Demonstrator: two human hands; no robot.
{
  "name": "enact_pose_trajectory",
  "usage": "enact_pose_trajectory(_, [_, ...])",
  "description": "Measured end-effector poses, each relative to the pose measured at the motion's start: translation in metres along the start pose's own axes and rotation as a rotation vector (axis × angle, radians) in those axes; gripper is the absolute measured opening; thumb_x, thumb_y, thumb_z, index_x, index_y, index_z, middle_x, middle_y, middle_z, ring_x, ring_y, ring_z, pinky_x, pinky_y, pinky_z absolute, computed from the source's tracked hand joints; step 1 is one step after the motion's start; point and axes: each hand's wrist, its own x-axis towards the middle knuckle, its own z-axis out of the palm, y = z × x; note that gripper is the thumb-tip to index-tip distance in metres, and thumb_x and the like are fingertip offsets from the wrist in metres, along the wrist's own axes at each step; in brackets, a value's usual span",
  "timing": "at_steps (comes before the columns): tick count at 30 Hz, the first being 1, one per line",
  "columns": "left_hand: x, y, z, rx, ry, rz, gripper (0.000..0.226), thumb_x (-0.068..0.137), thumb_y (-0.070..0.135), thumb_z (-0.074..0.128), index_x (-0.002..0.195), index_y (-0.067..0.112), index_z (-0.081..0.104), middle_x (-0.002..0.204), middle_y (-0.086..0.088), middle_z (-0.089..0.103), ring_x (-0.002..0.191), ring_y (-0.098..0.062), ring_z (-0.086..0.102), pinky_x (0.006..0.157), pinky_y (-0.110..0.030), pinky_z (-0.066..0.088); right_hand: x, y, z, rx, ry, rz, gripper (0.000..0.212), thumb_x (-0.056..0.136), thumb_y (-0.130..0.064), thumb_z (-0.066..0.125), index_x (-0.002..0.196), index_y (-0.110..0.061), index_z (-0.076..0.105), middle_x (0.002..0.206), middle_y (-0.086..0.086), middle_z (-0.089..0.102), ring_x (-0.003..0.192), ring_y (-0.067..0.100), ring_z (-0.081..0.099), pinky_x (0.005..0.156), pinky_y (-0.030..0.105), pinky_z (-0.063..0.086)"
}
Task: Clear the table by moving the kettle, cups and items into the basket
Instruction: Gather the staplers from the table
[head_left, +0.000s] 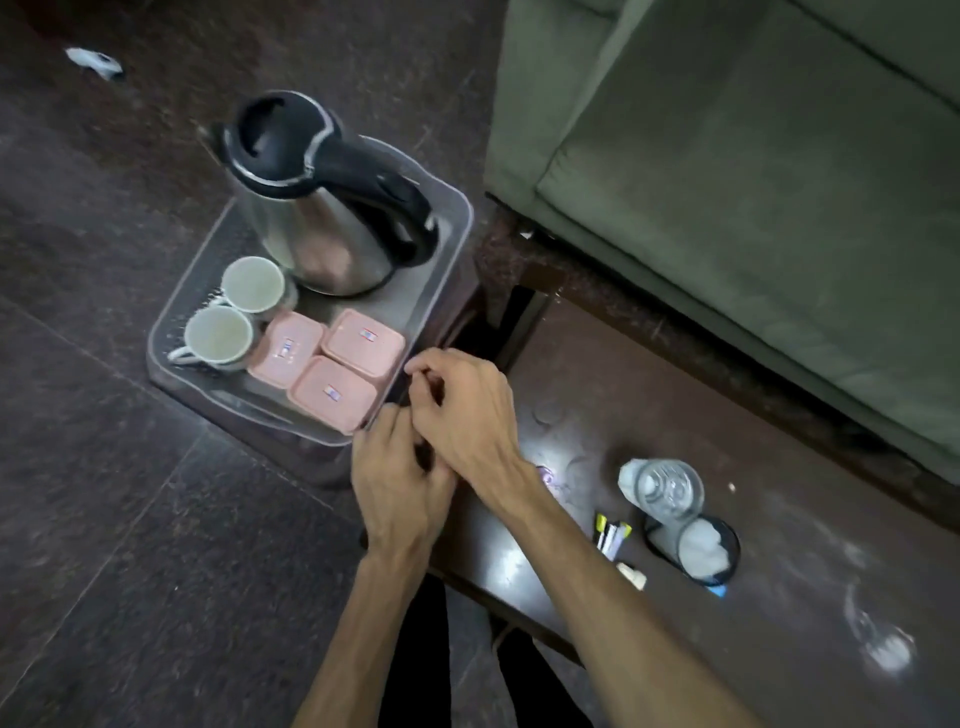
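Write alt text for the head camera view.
A clear basket holds a kettle, two cups and three pink boxes; both hands meet at its near corner. A bottle and sachets remain on the table.

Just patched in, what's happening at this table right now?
A person is clearing a dark table into a clear plastic basket. The kettle, two white cups and three pink lidded boxes already sit inside it. The left hand and right hand are together at the basket's near corner; whether they grip anything is unclear. A water bottle, some sachets and a dark holder remain on the table.
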Motion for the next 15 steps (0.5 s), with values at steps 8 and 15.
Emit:
enact_pose_trajectory(8, [-0.082, 0.061, 0.068, 0.054, -0.569, 0.003, 0.026, 0.085, 0.028, 0.064, 0.099, 0.007, 0.069, 0.096, -0.013, 0.067, 0.081, -0.040, 0.066, 0.074, -0.046, 0.050, -0.114, 0.117, -0.047, 0.039, 0.184, 0.500, 0.009, 0.082, -0.019, 0.069, 0.085, -0.025, 0.076, 0.080, -0.009, 0.075, 0.074, 0.009, 0.068, 0.069, 0.027, 0.054])
enact_pose_trajectory(15, [-0.149, 0.074, 0.129, 0.135, -0.767, -0.099, 0.034, 0.087, 0.046, 0.070, 0.111, 0.023, 0.062, 0.111, 0.002, 0.066, 0.099, -0.026, 0.070, 0.081, -0.037, 0.051, -0.211, 0.190, -0.061, -0.033, 0.162, 0.940, 0.017, 0.082, -0.027, 0.071, 0.096, -0.027, 0.080, 0.095, -0.004, 0.080, 0.092, 0.024, 0.075, 0.079, 0.029, 0.055])
